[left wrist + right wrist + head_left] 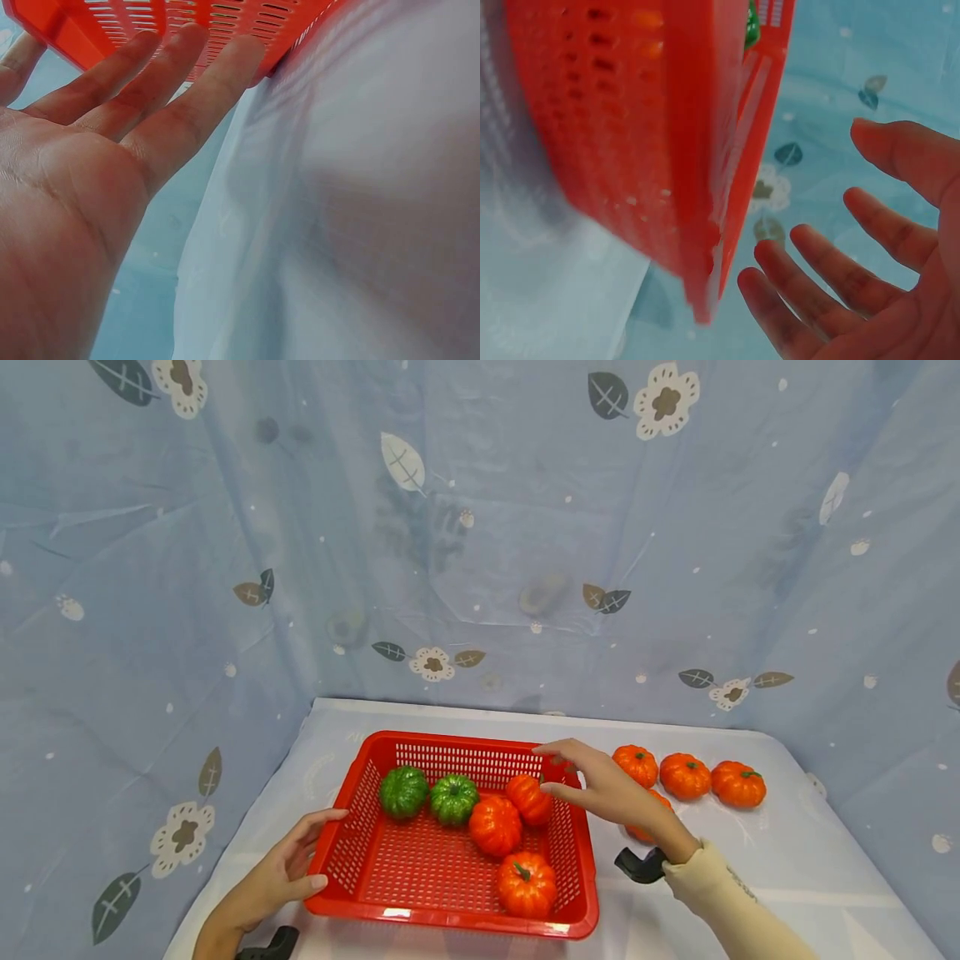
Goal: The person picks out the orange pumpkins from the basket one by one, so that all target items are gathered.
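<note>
A red plastic basket with slotted walls holds small pumpkins. Inside are a dark green one, a second green one and three orange pumpkins. My left hand is at the basket's left side, thumb near the rim. In the left wrist view its straight fingers reach to the slotted outer wall. My right hand hovers over the right rim, fingers spread and holding nothing. The right wrist view shows those fingertips apart from the basket wall.
To the right of the basket, several more orange pumpkins lie on the white-covered table, one partly hidden behind my right forearm. A blue patterned curtain closes off the back and both sides.
</note>
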{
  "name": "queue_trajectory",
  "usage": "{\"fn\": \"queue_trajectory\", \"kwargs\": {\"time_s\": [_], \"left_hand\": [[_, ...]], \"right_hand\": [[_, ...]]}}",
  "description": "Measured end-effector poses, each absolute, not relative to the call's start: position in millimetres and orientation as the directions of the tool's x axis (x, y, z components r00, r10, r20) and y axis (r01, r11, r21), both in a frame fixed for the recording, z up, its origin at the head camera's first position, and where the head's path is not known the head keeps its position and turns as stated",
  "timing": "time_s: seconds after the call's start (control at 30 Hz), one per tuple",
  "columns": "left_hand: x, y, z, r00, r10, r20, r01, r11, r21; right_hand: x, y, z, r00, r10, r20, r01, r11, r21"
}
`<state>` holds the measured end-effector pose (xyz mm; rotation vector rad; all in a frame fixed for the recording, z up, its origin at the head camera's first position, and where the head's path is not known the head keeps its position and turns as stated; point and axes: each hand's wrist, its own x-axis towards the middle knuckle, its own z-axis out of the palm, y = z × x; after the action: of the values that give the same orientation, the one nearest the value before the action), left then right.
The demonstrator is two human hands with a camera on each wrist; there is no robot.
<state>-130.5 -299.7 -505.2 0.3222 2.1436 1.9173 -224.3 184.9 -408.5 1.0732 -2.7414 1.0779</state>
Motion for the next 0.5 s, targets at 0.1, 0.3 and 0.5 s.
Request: {"fn": "queue_trajectory", "kwargs": {"time_s": [0.1, 0.3, 0.5], "left_hand": [[-131, -300, -506, -0.945, 0.326, -0.039, -0.003, 0.110, 0.994], [-131, -300, -506, -0.943, 0.332, -0.037, -0.005, 0.095, 0.995], [-131, -299, -505, -0.945, 0.323, -0.050, -0.018, 0.102, 0.995]], "right_hand": [[-226, 173, -408, -0.743, -0.636, 0.211, -0.612, 0.516, -0.599], [-227, 146, -403, -0.685, -0.716, 0.133, -0.635, 0.497, -0.591], [-226, 125, -402, -0.673, -0.739, 0.039, -0.619, 0.533, -0.578]]}}
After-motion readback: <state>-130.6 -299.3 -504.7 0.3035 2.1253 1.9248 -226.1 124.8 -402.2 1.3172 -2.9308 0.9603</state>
